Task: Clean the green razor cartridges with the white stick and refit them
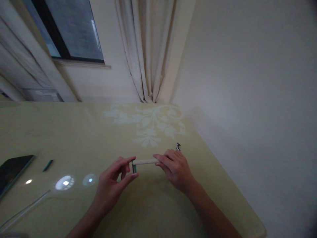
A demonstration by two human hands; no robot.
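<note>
While a pale stick meets a small dark piece over the table, my left hand pinches that piece between thumb and fingers, and my right hand grips the stick's other end, fingers closed, near a black clip.

A yellowish table carries a tablet, a cable and small dark pieces.

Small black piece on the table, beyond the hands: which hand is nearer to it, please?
Right. The right hand is just on the near side of the small black piece. The left hand is farther off, to the left, pinching a dark green part.
</note>
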